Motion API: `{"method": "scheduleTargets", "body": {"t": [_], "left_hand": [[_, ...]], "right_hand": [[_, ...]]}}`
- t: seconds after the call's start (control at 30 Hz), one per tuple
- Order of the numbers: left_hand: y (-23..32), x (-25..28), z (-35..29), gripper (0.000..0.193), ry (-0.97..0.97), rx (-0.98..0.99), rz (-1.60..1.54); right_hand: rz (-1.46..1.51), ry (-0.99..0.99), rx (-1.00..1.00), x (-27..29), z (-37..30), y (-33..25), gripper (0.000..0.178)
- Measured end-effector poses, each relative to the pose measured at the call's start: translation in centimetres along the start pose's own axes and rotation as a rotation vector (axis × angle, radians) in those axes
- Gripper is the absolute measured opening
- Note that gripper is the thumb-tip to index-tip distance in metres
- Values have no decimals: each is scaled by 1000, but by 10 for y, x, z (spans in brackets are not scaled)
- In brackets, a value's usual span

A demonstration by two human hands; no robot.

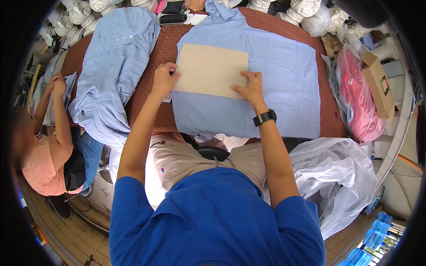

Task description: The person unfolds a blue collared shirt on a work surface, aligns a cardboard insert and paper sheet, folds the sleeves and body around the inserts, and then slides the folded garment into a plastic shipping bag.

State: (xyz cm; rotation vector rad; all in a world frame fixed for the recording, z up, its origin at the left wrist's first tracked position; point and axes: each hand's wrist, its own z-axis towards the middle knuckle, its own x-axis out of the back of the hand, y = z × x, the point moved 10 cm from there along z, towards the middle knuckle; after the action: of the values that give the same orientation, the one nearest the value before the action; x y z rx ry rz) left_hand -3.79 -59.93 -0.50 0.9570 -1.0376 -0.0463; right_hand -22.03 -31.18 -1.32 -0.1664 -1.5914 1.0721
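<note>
A beige cardboard sheet [211,70] lies flat on a light blue shirt [284,84] that is spread out on the table in front of me. My left hand [165,79] grips the sheet's left edge with its fingers curled. At the opposite edge, my right hand [250,88] holds the sheet, its thumb and fingertips resting on the card. The shirt's fabric reaches past the sheet on the right and toward me. A sleeve or collar part sticks out at the far side.
Left of my hands lies another light blue buttoned shirt [115,57] on the brown table cover [148,84]. White ornate pieces [80,15] line the back. At right are a bagged red bundle [355,93], a cardboard box [377,84] and clear plastic [337,173]. A co-worker [49,164] sits at left.
</note>
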Motion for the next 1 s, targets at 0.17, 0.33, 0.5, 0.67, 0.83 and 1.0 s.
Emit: {"method": "scheduleTargets", "body": {"t": [0.17,0.33,0.5,0.67,0.83,1.0], "left_hand": [[1,0,0,34,-9,3,4],[2,4,0,37,16,-83,47],[38,7,-8,36,-6,-237,65],[81,-29,-29,33,-195,-548,-1],[93,-53,-43,32,-260,-524,142],[90,-54,-43,34,-253,-536,136]], "right_hand": [[43,-5,15,2,3,3,65],[31,-25,19,2,2,-1,65],[20,-1,26,1,2,2,66],[-71,62,86,0,2,0,66],[-80,93,155,3,1,1,64],[-116,245,222,14,-39,-34,45]]}}
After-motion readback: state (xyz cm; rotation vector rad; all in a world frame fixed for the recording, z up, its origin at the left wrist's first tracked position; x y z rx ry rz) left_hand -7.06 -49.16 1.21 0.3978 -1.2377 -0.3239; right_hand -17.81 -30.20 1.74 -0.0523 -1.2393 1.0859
